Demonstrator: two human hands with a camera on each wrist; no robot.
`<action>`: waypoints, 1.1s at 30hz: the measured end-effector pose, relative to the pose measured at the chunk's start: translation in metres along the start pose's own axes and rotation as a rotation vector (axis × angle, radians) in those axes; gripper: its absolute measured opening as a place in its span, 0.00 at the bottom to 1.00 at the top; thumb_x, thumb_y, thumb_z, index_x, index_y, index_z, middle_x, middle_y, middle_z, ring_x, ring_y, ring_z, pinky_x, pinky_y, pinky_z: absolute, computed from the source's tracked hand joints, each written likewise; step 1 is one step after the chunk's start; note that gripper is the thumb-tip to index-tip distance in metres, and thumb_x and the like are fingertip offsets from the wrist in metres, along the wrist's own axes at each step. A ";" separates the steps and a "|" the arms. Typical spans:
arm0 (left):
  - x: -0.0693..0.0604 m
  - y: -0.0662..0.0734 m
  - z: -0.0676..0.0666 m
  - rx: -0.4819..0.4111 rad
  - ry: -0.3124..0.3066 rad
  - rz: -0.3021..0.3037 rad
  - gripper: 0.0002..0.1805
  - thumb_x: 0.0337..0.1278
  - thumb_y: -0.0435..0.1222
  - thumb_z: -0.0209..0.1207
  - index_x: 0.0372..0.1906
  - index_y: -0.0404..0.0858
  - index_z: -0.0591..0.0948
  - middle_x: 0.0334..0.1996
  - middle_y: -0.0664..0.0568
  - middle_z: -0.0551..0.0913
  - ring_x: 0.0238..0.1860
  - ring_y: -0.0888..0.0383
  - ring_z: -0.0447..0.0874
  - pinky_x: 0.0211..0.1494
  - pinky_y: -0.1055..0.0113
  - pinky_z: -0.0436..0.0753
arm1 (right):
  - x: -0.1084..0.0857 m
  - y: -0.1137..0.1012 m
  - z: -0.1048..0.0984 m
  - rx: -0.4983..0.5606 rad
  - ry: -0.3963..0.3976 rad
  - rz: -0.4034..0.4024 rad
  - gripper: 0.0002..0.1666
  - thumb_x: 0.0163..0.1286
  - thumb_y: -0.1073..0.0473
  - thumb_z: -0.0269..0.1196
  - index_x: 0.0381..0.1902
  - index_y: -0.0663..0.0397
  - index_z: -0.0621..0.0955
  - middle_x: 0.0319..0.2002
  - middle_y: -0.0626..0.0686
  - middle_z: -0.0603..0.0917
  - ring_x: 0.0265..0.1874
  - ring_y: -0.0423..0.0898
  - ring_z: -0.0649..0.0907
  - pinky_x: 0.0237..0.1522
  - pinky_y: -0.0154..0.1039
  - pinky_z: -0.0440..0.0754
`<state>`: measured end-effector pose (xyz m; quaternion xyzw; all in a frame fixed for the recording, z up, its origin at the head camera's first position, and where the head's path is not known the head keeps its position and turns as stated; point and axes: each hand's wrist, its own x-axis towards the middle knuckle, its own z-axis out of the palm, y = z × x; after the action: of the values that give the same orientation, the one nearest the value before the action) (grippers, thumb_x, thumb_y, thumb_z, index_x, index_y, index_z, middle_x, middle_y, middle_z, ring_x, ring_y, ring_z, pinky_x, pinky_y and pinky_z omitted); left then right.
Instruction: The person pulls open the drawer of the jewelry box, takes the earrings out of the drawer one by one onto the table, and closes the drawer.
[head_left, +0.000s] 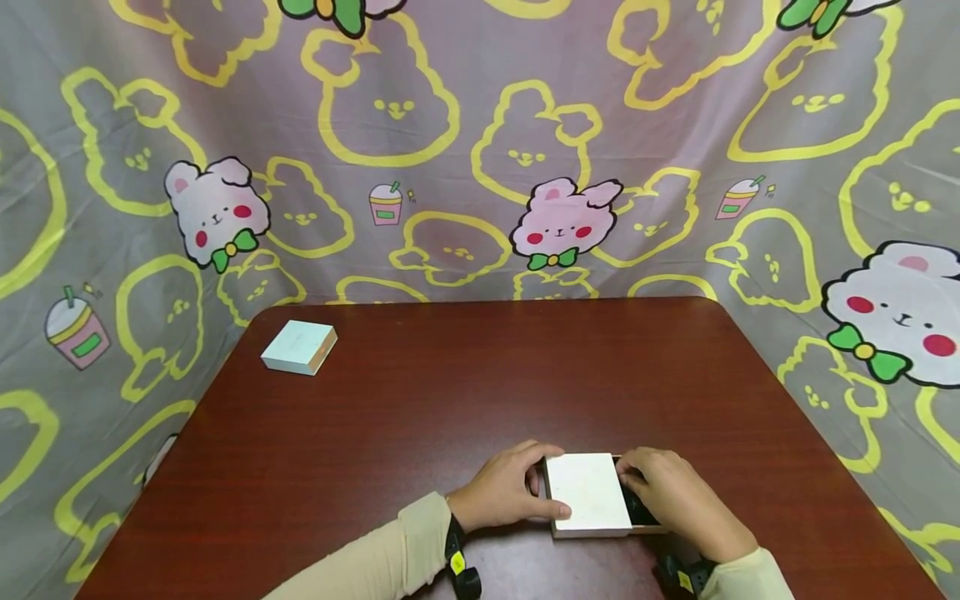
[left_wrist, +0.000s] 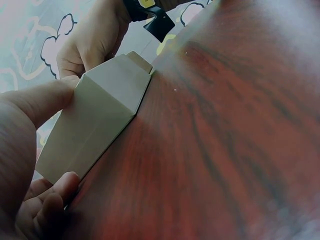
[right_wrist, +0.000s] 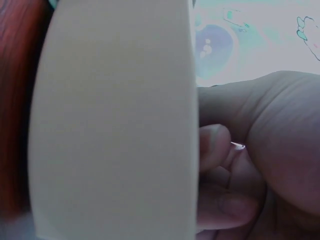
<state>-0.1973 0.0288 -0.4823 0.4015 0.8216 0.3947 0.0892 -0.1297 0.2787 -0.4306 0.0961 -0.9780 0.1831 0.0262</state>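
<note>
A white box (head_left: 588, 493) with a sliding inner tray lies near the table's front edge, its tray partly drawn out to the right with something black (head_left: 637, 507) inside. My left hand (head_left: 504, 492) grips the sleeve's left end, thumb on top near the front corner. Over the open tray is my right hand (head_left: 678, 496), fingers curled at its inside; what the fingertips touch is hidden. The left wrist view shows the box's pale side (left_wrist: 85, 125) between the left thumb and fingers. In the right wrist view a pale box wall (right_wrist: 115, 120) hides part of the right hand (right_wrist: 250, 160).
A second, pale blue box (head_left: 300, 347) sits at the back left of the brown table (head_left: 465, 375). Behind and beside the table hangs a grey cloth (head_left: 450, 108) printed with yellow outlines and bunny faces.
</note>
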 end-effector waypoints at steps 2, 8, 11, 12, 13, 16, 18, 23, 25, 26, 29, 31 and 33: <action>0.000 0.000 0.000 -0.004 0.003 0.000 0.41 0.43 0.60 0.71 0.64 0.47 0.74 0.35 0.67 0.73 0.26 0.74 0.72 0.32 0.76 0.72 | 0.000 0.000 0.000 0.003 -0.010 0.000 0.09 0.59 0.68 0.69 0.29 0.47 0.83 0.29 0.41 0.81 0.29 0.40 0.79 0.31 0.42 0.77; 0.000 0.000 0.000 -0.001 0.014 0.001 0.40 0.43 0.59 0.72 0.63 0.47 0.75 0.35 0.67 0.73 0.26 0.74 0.72 0.32 0.76 0.72 | 0.001 0.000 -0.001 0.016 -0.021 -0.001 0.09 0.60 0.68 0.69 0.30 0.47 0.83 0.28 0.40 0.79 0.28 0.38 0.78 0.30 0.40 0.77; 0.001 -0.001 0.000 -0.005 0.016 0.002 0.40 0.42 0.59 0.72 0.63 0.48 0.75 0.35 0.67 0.73 0.26 0.74 0.72 0.31 0.76 0.72 | 0.001 0.000 -0.001 0.023 -0.020 0.001 0.09 0.60 0.68 0.69 0.30 0.48 0.83 0.28 0.39 0.79 0.28 0.37 0.77 0.30 0.39 0.76; 0.001 -0.001 0.000 -0.008 0.015 0.000 0.40 0.42 0.59 0.72 0.63 0.48 0.75 0.35 0.67 0.73 0.26 0.74 0.72 0.31 0.76 0.72 | 0.001 0.000 -0.001 0.025 -0.021 0.002 0.08 0.61 0.68 0.69 0.30 0.48 0.83 0.28 0.39 0.79 0.27 0.37 0.77 0.30 0.39 0.76; 0.001 -0.001 0.000 -0.012 0.015 -0.001 0.40 0.42 0.59 0.72 0.63 0.48 0.75 0.35 0.67 0.73 0.26 0.74 0.72 0.31 0.75 0.73 | 0.001 0.000 -0.002 0.029 -0.021 0.003 0.08 0.61 0.68 0.69 0.30 0.48 0.83 0.28 0.39 0.79 0.27 0.36 0.77 0.30 0.38 0.76; 0.001 -0.002 0.000 -0.025 0.012 -0.005 0.41 0.42 0.59 0.71 0.63 0.48 0.75 0.35 0.67 0.73 0.26 0.74 0.72 0.31 0.75 0.73 | 0.000 0.000 -0.003 0.037 -0.022 0.005 0.08 0.61 0.67 0.69 0.30 0.47 0.83 0.29 0.39 0.79 0.27 0.36 0.77 0.30 0.38 0.76; 0.001 -0.002 0.001 -0.027 0.011 -0.006 0.41 0.42 0.60 0.71 0.63 0.48 0.75 0.35 0.67 0.73 0.26 0.74 0.72 0.31 0.75 0.73 | -0.001 0.000 -0.003 0.039 -0.020 -0.001 0.08 0.61 0.67 0.69 0.30 0.47 0.83 0.29 0.40 0.80 0.28 0.37 0.77 0.30 0.38 0.77; 0.000 -0.002 0.002 -0.020 0.017 -0.002 0.41 0.42 0.59 0.71 0.63 0.49 0.75 0.35 0.67 0.73 0.26 0.73 0.72 0.32 0.76 0.73 | -0.002 0.001 -0.003 0.039 -0.016 -0.014 0.07 0.61 0.67 0.69 0.30 0.48 0.83 0.30 0.40 0.80 0.29 0.37 0.79 0.31 0.38 0.78; 0.000 -0.002 0.002 -0.019 0.015 0.001 0.41 0.43 0.59 0.71 0.63 0.48 0.75 0.35 0.67 0.73 0.26 0.74 0.72 0.32 0.76 0.73 | -0.002 0.002 -0.004 0.036 -0.009 -0.015 0.08 0.61 0.67 0.69 0.30 0.47 0.83 0.30 0.40 0.80 0.29 0.37 0.79 0.31 0.38 0.78; 0.000 -0.001 0.002 -0.020 0.014 0.001 0.41 0.43 0.59 0.71 0.63 0.48 0.75 0.35 0.67 0.73 0.26 0.74 0.73 0.33 0.76 0.73 | -0.002 0.002 -0.004 0.034 -0.008 -0.017 0.08 0.60 0.67 0.69 0.30 0.47 0.83 0.30 0.40 0.80 0.29 0.37 0.79 0.31 0.38 0.78; 0.000 -0.001 0.002 -0.024 0.008 -0.003 0.41 0.43 0.59 0.71 0.63 0.47 0.75 0.35 0.67 0.73 0.27 0.73 0.73 0.33 0.76 0.73 | 0.000 0.003 -0.004 0.033 0.002 -0.021 0.09 0.60 0.68 0.69 0.29 0.47 0.83 0.29 0.40 0.80 0.29 0.37 0.78 0.31 0.39 0.77; 0.000 -0.001 0.001 -0.026 0.007 -0.005 0.41 0.43 0.59 0.71 0.63 0.47 0.74 0.35 0.67 0.73 0.27 0.73 0.72 0.33 0.76 0.73 | 0.000 0.003 -0.004 0.036 0.004 -0.024 0.09 0.60 0.68 0.69 0.30 0.47 0.83 0.29 0.40 0.80 0.29 0.38 0.79 0.31 0.39 0.77; 0.000 -0.001 0.001 -0.022 0.010 -0.004 0.41 0.43 0.59 0.71 0.63 0.47 0.74 0.35 0.67 0.73 0.27 0.73 0.72 0.33 0.76 0.73 | 0.001 0.003 -0.005 0.035 0.011 -0.025 0.08 0.60 0.68 0.69 0.30 0.48 0.83 0.29 0.40 0.81 0.29 0.38 0.79 0.31 0.39 0.77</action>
<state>-0.1975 0.0288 -0.4832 0.3969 0.8184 0.4057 0.0905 -0.1313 0.2833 -0.4274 0.1078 -0.9732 0.2006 0.0321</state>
